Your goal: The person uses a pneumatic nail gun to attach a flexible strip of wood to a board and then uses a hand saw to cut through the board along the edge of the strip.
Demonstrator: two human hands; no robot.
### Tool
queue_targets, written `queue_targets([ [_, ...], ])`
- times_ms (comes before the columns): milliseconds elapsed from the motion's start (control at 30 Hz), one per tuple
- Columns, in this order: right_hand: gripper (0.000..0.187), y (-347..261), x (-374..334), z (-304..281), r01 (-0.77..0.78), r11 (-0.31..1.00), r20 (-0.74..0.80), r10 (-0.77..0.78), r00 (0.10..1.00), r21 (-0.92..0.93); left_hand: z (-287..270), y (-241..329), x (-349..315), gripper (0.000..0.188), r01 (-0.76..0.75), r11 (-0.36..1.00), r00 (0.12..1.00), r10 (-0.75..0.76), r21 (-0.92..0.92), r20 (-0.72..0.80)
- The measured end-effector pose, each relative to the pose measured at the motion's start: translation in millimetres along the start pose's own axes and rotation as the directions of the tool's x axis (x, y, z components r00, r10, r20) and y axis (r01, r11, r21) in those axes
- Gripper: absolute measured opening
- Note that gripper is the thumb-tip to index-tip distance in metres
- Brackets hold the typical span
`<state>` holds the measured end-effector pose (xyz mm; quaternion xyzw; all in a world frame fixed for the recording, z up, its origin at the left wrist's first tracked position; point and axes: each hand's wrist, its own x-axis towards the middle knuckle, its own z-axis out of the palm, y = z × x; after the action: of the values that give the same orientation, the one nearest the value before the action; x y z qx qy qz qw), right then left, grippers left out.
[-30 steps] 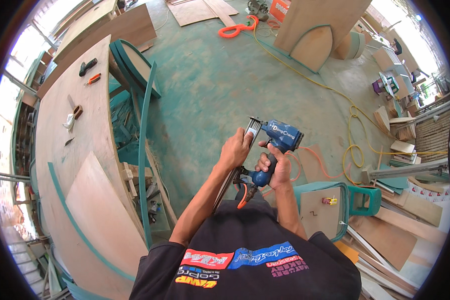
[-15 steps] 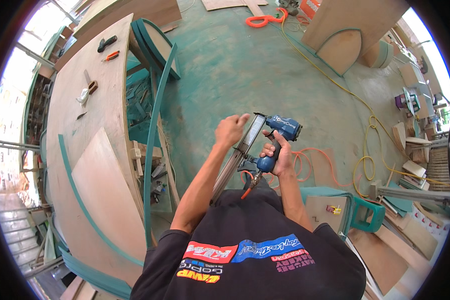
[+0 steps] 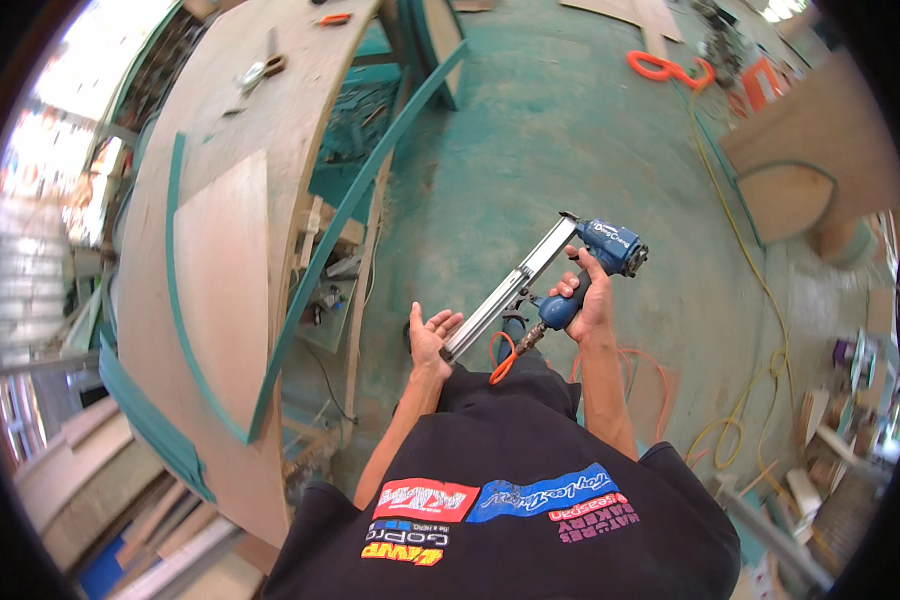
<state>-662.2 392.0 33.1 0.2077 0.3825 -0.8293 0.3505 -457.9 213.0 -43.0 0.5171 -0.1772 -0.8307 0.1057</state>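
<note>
"Fingers (image 3: 567, 284) first: how do those of the right hand (image 3: 595, 305) stand?"

"Curled and clamped on the grip of the nailer (image 3: 560, 310), which is held out in front of the shirt (image 3: 530, 450), its blue head (image 3: 610, 243) up and outward."

"And the left hand (image 3: 431, 342)?"

"Fingers apart, palm showing. It sits just beside the low end of the magazine (image 3: 507, 291), the pale rail that slants from the head down toward the body. Whether the palm touches that end, I cannot tell."

"What hangs off the nailer?"

"An orange hose (image 3: 505, 373), joined by a coupling (image 3: 532, 338) at the foot of the grip. It loops near the shirt; more orange hose lies on the floor (image 3: 530, 120) to the right."

"Farther left?"

"A table (image 3: 200, 130), bearing a pale panel (image 3: 222, 270) with a green strip (image 3: 177, 290) along its curved edge. A longer strip (image 3: 322, 258), green too, bows past on the side toward the nailer."

"And to the right?"

"A yellow hose (image 3: 762, 275) snakes down the floor; beyond it, a board (image 3: 815, 135) stands behind an arched panel (image 3: 785, 205) with a green rim."
</note>
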Motion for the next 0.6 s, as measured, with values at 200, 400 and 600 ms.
queue_targets([
  [200,0.033,8.6,4.9,52.0,-0.209,0.966,0.153,0.232,0.961,-0.15,22.4,1.4,-10.6,0.064,-0.208,0.956,0.977,0.192,-0.205,-0.097],
  [400,0.032,10.1,4.5,92.9,-0.291,0.904,0.287,0.382,0.878,-0.312,64.4,29.0,-36.3,0.061,-0.346,0.909,0.937,0.32,-0.233,-0.141],
  [600,0.03,5.0,14.7,117.3,-0.41,0.85,0.352,0.514,0.782,-0.332,71.4,48.9,-44.6,0.055,-0.444,0.896,0.889,0.444,0.02,-0.114],
])
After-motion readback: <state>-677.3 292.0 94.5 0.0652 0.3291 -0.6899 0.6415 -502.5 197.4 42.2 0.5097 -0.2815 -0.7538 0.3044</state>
